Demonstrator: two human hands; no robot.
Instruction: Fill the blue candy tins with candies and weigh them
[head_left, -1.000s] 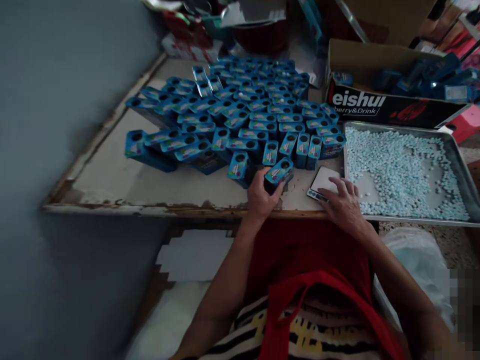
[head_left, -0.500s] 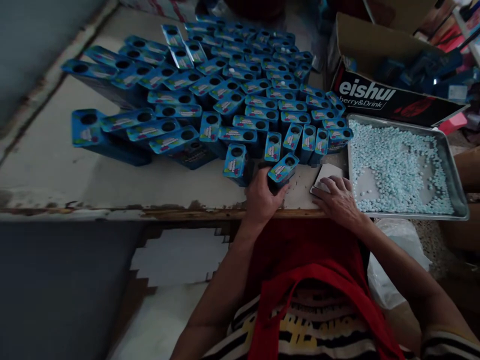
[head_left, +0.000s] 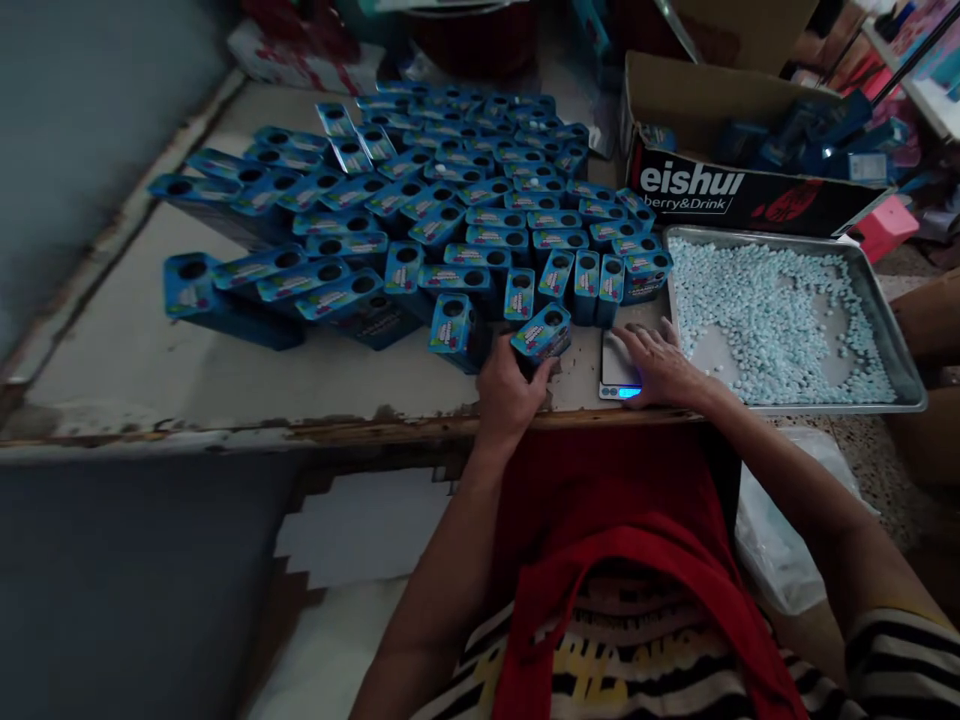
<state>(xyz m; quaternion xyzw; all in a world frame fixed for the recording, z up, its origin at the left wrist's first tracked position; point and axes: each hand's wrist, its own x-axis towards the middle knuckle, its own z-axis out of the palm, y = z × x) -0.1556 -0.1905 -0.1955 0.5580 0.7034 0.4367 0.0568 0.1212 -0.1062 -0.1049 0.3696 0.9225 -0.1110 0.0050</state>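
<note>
My left hand (head_left: 511, 385) is closed around a blue tin box (head_left: 541, 334) with a round dark hole in its top, near the table's front edge. To the right, my right hand (head_left: 660, 365) lies with fingers spread over the right side of a small digital scale (head_left: 616, 362), whose display glows blue. A metal tray (head_left: 911, 372) beside it holds many small pale blue candies (head_left: 795, 330). Beyond my left hand stand many similar blue boxes (head_left: 454, 325), packed close together with their holes facing up.
Behind the tray is an open black cardboard box (head_left: 750, 200) with more blue boxes inside. The table's worn front edge (head_left: 360, 425) runs in front of me. A white plastic bag (head_left: 787, 530) sits below the tray. A wall (head_left: 112, 120) rises on the left.
My right hand's fingers have spread and shifted on the scale, so its lit display now shows. My left hand keeps hold of the tin box. The whole view has shifted slightly.
</note>
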